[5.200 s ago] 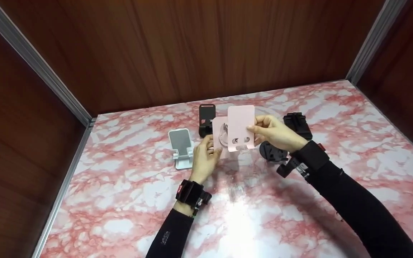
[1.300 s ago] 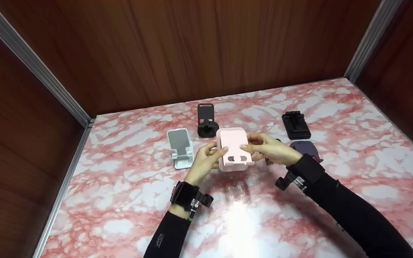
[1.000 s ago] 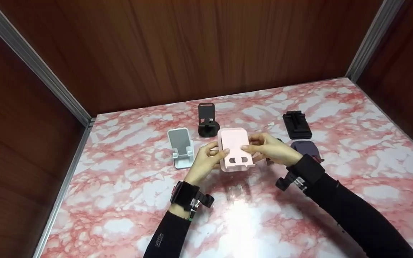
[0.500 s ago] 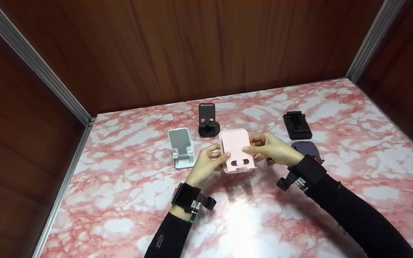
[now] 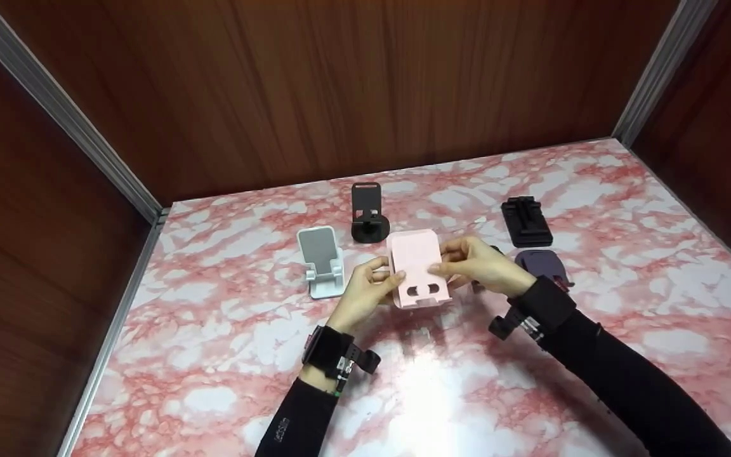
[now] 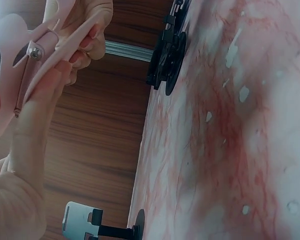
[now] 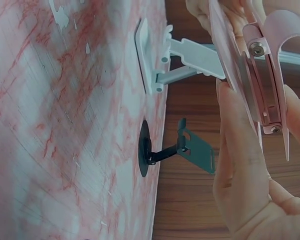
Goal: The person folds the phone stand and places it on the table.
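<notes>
Both hands hold a pink phone stand (image 5: pixel 417 263) above the table, its cradle plate lying folded close over its base plate. The left hand (image 5: pixel 365 285) pinches the left edge, thumb on the front and fingers behind. At the right edge, the right hand (image 5: pixel 483 263) grips the stand between thumb and fingers. In the right wrist view, the folded hinge arm (image 7: pixel 262 85) with its screws shows between the two plates. The left wrist view shows the left hand's fingers (image 6: pixel 32 130) straight along the underside of the base.
On the marbled table (image 5: pixel 213 355) stand a white phone stand (image 5: pixel 321 260) and a black one (image 5: pixel 368 216) on a round foot. A folded black stand (image 5: pixel 526 222) and a dark purple stand (image 5: pixel 538 263) lie to the right. Wooden panels (image 5: pixel 372 89) enclose the table.
Several seconds ago the stand's plates were spread apart and higher; the cradle plate has since come down over the base. In the last second the stand has only shifted slightly.
</notes>
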`<state>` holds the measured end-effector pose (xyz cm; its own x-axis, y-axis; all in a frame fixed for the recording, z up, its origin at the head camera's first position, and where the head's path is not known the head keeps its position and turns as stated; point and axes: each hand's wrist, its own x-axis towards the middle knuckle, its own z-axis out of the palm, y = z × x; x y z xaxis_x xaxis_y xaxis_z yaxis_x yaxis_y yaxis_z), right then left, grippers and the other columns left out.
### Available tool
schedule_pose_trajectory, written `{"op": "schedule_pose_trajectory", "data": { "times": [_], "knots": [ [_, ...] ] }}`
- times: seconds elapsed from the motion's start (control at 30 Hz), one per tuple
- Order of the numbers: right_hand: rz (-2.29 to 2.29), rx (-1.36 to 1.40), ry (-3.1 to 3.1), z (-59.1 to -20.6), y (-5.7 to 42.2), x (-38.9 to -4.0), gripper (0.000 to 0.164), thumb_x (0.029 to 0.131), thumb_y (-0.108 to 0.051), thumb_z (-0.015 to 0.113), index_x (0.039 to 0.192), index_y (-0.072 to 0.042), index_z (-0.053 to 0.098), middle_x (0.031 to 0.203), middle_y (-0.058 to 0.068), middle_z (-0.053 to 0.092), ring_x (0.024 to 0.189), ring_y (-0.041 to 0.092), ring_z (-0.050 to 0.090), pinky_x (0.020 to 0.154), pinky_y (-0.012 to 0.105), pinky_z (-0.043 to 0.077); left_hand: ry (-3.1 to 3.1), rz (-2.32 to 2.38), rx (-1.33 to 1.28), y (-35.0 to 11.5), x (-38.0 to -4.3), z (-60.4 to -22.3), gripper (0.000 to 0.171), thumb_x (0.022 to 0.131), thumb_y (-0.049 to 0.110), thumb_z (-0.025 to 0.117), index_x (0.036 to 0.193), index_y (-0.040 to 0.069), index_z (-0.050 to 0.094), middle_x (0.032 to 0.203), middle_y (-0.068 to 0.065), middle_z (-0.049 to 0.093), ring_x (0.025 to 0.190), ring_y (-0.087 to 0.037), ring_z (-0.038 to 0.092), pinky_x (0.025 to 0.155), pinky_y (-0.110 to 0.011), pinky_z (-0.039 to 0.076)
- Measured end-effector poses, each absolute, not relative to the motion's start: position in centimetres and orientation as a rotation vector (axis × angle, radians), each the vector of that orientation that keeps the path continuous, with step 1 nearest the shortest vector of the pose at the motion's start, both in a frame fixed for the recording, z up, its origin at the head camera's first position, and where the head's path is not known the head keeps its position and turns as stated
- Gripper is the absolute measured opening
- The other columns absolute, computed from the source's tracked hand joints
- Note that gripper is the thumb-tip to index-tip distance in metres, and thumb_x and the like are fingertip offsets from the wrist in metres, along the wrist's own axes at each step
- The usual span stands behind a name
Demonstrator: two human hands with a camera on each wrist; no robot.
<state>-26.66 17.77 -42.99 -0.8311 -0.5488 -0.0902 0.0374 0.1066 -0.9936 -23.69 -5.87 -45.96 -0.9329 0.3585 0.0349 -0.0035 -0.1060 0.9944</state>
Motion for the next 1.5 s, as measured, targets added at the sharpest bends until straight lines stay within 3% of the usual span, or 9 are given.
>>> {"op": "schedule_pose_trajectory", "data": {
  "times": [0.37,0.6,0.7,0.93,1.13,1.33,1.5],
  "knots": [
    [-1.817,-0.432,1.922,-42.5,17.5,-26.3,0.033,0.086,0.001,0.07,0.114,0.011,0.057,0.086,0.012,0.066,0.075,0.02,0.068,0.068,0.037,0.06,1.92,2.114,0.441,-5.9,-23.3,-45.6,0.033,0.098,0.009,0.057,0.124,-0.01,0.05,0.102,-0.023,0.068,0.079,-0.021,0.07,0.072,-0.038,0.059],
    [-1.804,-0.447,1.991,-42.4,17.2,-26.2,0.03,0.087,-0.006,0.073,0.111,0.008,0.06,0.085,0.011,0.065,0.075,0.017,0.067,0.067,0.035,0.06,1.853,2.168,0.411,-6.0,-23.4,-45.5,0.032,0.099,0.008,0.055,0.125,-0.011,0.049,0.104,-0.024,0.068,0.081,-0.023,0.07,0.074,-0.039,0.059],
    [-1.798,-0.447,2.013,-42.2,17.1,-26.1,0.036,0.089,-0.012,0.071,0.116,0.007,0.057,0.091,0.011,0.065,0.079,0.017,0.066,0.069,0.035,0.059,1.846,2.207,0.403,-5.9,-23.5,-45.2,0.032,0.099,0.007,0.055,0.125,-0.012,0.049,0.102,-0.024,0.068,0.081,-0.024,0.069,0.075,-0.04,0.059],
    [-1.807,-0.471,1.829,-41.8,17.1,-25.7,0.051,0.095,-0.009,0.063,0.137,0.005,0.038,0.11,0.021,0.065,0.093,0.028,0.067,0.081,0.054,0.054,1.865,2.302,0.342,-5.7,-23.7,-44.7,0.031,0.099,0.005,0.053,0.125,-0.011,0.048,0.102,-0.021,0.068,0.082,-0.02,0.069,0.072,-0.035,0.059],
    [-1.874,-0.49,1.707,-41.4,17.4,-25.6,0.045,0.096,-0.001,0.059,0.134,0.007,0.037,0.11,0.019,0.065,0.097,0.029,0.067,0.088,0.053,0.051,1.857,2.282,0.321,-5.7,-23.5,-43.7,0.039,0.102,0.012,0.049,0.133,-0.01,0.044,0.107,-0.022,0.066,0.083,-0.019,0.068,0.073,-0.033,0.059],
    [-1.928,-0.477,1.654,-40.5,18.4,-25.9,0.041,0.096,0.002,0.056,0.134,0.006,0.039,0.111,0.015,0.065,0.101,0.026,0.065,0.089,0.052,0.052,1.965,2.179,0.42,-6.2,-22.9,-42.5,0.05,0.105,0.019,0.04,0.148,-0.005,0.031,0.135,-0.028,0.049,0.102,-0.028,0.063,0.089,-0.038,0.054],
    [-1.963,-0.437,1.723,-39.9,19.6,-26.5,0.039,0.095,0.002,0.057,0.13,0.006,0.041,0.107,0.014,0.065,0.099,0.024,0.065,0.087,0.05,0.054,2.183,2.015,0.598,-7.0,-22.3,-42.3,0.051,0.106,0.019,0.04,0.152,0.003,0.026,0.143,-0.022,0.045,0.126,-0.034,0.05,0.102,-0.044,0.044]
  ]
}}
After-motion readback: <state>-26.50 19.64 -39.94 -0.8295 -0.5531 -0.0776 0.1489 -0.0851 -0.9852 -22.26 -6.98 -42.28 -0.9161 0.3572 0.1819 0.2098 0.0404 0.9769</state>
